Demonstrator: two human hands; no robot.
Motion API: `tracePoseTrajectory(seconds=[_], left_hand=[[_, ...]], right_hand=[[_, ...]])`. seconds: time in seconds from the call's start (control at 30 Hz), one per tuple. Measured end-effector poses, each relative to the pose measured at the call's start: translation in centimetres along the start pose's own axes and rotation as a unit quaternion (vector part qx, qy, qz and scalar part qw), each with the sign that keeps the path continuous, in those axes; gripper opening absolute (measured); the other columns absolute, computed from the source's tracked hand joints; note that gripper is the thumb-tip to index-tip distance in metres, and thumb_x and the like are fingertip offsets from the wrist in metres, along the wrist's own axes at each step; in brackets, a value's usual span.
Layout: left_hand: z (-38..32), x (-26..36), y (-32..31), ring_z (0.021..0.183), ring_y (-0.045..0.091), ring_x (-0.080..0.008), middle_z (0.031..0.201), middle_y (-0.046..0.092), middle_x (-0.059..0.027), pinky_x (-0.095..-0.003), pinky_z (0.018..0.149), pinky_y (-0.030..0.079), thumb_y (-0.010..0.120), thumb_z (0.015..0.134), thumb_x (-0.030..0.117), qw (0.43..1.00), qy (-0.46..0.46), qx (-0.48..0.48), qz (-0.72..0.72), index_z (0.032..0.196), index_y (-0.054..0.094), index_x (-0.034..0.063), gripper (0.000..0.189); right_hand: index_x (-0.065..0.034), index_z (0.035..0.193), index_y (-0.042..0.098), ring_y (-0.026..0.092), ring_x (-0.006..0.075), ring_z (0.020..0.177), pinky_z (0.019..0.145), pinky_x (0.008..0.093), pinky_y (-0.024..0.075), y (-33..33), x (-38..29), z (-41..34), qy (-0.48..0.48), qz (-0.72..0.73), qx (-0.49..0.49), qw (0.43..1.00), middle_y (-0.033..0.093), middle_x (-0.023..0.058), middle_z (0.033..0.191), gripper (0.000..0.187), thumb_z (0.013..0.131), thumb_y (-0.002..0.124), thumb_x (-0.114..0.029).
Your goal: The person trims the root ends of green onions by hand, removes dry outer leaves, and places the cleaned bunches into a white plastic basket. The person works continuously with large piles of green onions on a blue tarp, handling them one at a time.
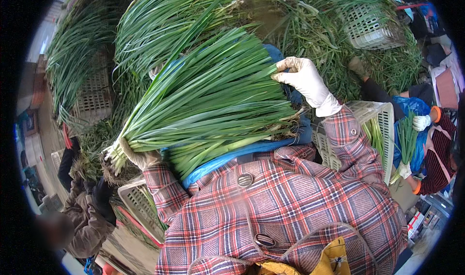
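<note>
Across my lap, over a blue plastic sheet (214, 162), lies a fanned-out bunch of long green leafy stalks (207, 93), like garlic greens. My left hand (140, 157), in a pale glove, is closed around the white stem ends at the lower left. My right hand (305, 79), also in a pale glove, pinches the leaf tips at the bunch's upper right between thumb and fingers. Beneath the bunch, other stalks show, with roots (290, 124) pointing right.
A large heap of greens (163, 28) lies ahead. Plastic crates stand at left (141, 202), right (377, 129) and upper right (367, 28). A co-worker at right (439, 147) holds greens in gloved hands; another person (87, 217) is at lower left. Loose leaves (319, 49) cover the ground ahead.
</note>
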State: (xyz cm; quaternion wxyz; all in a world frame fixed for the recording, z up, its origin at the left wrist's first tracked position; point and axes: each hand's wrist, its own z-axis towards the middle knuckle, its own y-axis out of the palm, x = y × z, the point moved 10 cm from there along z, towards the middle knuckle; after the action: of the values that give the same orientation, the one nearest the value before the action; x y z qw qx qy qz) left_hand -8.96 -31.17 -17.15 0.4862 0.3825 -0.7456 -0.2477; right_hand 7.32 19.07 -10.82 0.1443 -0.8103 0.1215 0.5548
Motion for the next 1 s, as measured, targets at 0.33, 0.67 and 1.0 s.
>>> tracePoseTrajectory(seconds=[0.33, 0.67, 1.0], left_hand=[[-0.5, -0.3, 0.4, 0.117, 0.060, -0.0317, 0.134, 0.062, -0.0170, -0.0492, 0.104, 0.050, 0.073, 0.090, 0.033, 1.000, -0.021, 0.005, 0.012, 0.131, 0.059, 0.0013, 0.054], [-0.9, -0.4, 0.3, 0.119, 0.059, -0.0318, 0.136, 0.061, -0.0166, -0.0501, 0.106, 0.048, 0.073, 0.089, 0.036, 0.998, -0.007, 0.054, 0.037, 0.132, 0.059, 0.0013, 0.057], [-0.9, -0.2, -0.4, 0.116, 0.061, -0.0340, 0.131, 0.063, -0.0172, -0.0528, 0.103, 0.049, 0.076, 0.084, 0.036, 0.994, -0.005, 0.084, 0.062, 0.127, 0.063, 0.0027, 0.055]], right_hand=[[-0.0013, 0.099, 0.073, 0.063, 0.0064, 0.080, 0.070, 0.0209, 0.0479, 0.1, -1.7, -0.3, 0.001, 0.070, -0.011, 0.997, 0.074, 0.0047, 0.092, 0.011, 0.090, 0.072, -0.008], [-0.0082, 0.086, 0.067, 0.062, 0.0118, 0.059, 0.057, 0.0266, 0.0498, 1.2, -7.2, -1.9, -0.279, -0.349, 0.119, 0.887, 0.069, 0.0043, 0.073, 0.010, 0.083, 0.076, -0.012], [-0.0041, 0.087, 0.072, 0.066, 0.0124, 0.067, 0.070, 0.0253, 0.0529, -7.7, -1.9, 0.2, 0.000, -0.266, 0.194, 0.944, 0.071, 0.0047, 0.075, 0.024, 0.093, 0.070, -0.027]])
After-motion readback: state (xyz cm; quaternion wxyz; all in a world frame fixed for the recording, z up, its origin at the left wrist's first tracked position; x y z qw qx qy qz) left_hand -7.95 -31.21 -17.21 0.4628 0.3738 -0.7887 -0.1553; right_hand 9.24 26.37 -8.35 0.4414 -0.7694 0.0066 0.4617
